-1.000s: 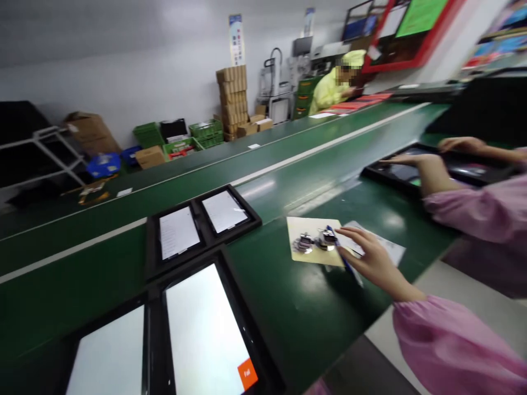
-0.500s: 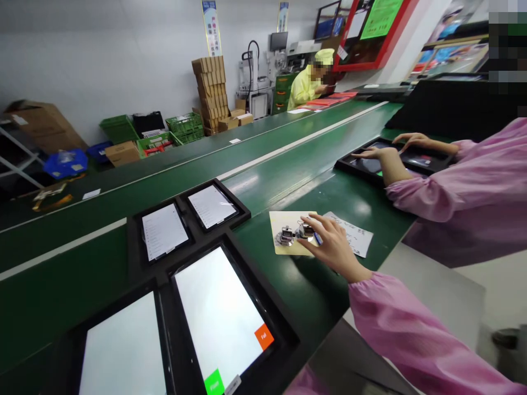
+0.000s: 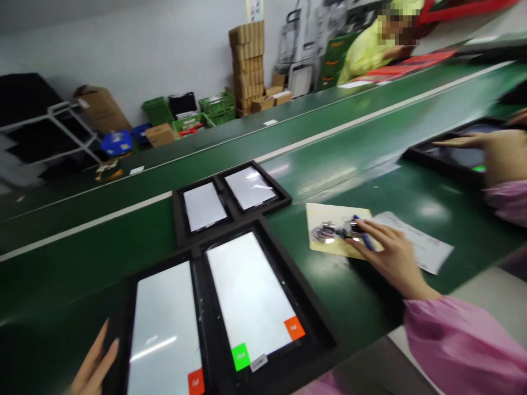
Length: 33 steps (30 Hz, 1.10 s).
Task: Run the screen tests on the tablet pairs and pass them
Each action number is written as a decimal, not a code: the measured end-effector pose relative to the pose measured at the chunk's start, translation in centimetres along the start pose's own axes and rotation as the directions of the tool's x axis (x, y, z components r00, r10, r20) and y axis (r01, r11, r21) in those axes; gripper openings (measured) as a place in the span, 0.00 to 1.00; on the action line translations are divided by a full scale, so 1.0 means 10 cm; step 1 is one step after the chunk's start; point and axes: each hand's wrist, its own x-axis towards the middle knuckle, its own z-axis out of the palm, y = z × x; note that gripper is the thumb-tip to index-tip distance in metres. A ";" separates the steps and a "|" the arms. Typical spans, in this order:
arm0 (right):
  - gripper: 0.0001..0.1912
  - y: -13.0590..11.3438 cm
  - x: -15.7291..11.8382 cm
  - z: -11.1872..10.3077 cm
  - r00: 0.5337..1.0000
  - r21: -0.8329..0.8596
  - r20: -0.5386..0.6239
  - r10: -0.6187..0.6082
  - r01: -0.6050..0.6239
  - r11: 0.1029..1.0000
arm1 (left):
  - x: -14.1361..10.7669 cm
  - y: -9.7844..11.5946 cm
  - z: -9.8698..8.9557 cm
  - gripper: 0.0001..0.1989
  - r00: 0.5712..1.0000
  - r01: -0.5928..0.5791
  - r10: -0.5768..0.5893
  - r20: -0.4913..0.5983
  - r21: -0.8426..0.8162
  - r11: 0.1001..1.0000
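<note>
My right hand (image 3: 391,258) pinches a small chrome tally counter (image 3: 349,226) between thumb and fingers, over a pale yellow card (image 3: 316,219). A second tally counter (image 3: 328,231) lies left of it on the card, and a blue object (image 3: 365,240) shows by my fingertips. At the lower left, my left hand (image 3: 94,365) has its fingers stretched out beside the black tray's left edge; whether they touch it I cannot tell. In the black tray (image 3: 307,307) sit two large tablets with lit white screens, the right tablet (image 3: 249,296) bearing green and orange squares.
Two smaller lit devices lie in the tray's far part, the nearer one a tablet (image 3: 205,206). A handwritten paper (image 3: 424,247) lies right of the card. A co-worker's hand (image 3: 494,148) is over another tray (image 3: 436,156). Across the green bench (image 3: 329,137) sits a person in yellow (image 3: 366,46).
The view has swung left and down, so the tray and card sit further right. My left hand has come into view beside the tray. My right hand has closed on the tally counter.
</note>
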 end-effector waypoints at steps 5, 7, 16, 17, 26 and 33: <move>0.27 -0.62 0.21 -0.19 0.995 0.104 -0.085 -0.053 0.061 0.993 | -0.29 0.03 -0.19 0.23 0.993 -0.120 0.115 0.036 0.362 0.924; 0.22 -1.03 0.36 -0.17 0.977 0.251 0.014 -0.211 0.201 0.947 | -0.46 0.11 -0.24 0.25 0.981 -0.188 0.134 0.137 0.536 0.823; 0.10 -2.37 0.49 0.13 0.669 0.548 0.361 -0.650 0.411 0.728 | -0.90 0.20 -0.28 0.29 0.990 -0.068 0.014 0.143 0.382 0.922; 0.07 -2.47 0.40 0.03 0.560 0.642 0.352 -0.750 0.439 0.629 | -0.91 0.20 -0.29 0.28 0.989 -0.071 0.015 0.147 0.380 0.922; 0.15 -2.83 -0.19 -0.32 0.346 0.642 0.116 -0.931 0.689 0.336 | -0.78 0.93 -0.21 0.14 0.755 -0.655 0.578 0.308 0.386 0.650; 0.15 -2.77 0.14 -0.36 0.404 0.571 0.076 -0.911 0.732 0.372 | -0.38 1.68 0.53 0.24 0.253 -0.841 0.698 0.670 -0.204 0.501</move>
